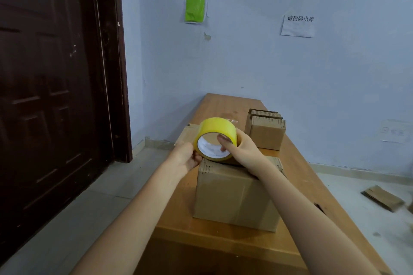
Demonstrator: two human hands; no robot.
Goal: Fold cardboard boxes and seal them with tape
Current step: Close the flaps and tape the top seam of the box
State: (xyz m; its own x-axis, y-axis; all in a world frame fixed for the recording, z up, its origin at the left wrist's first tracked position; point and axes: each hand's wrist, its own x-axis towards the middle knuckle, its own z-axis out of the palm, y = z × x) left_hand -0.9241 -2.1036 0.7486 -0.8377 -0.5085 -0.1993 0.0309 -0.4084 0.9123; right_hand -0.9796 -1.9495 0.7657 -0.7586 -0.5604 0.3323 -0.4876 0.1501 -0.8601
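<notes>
1. In the lower centre of the frame a folded cardboard box (237, 196) is standing on the wooden table (301, 176). Its top flaps seem closed, and no tape is visible on its near side.
2. The right hand (242, 152) is holding the yellow tape roll (215, 138) just above the far edge of the box, with the thumb curled inside the core and the other fingers hidden behind the roll.
3. The left hand (186, 156) is touching the roll's lower left rim; its fingertips seem pinched there, probably searching for the tape end.
4. Sealing is probably only starting. Further back, right of centre, more small boxes (267, 133) are waiting.
</notes>
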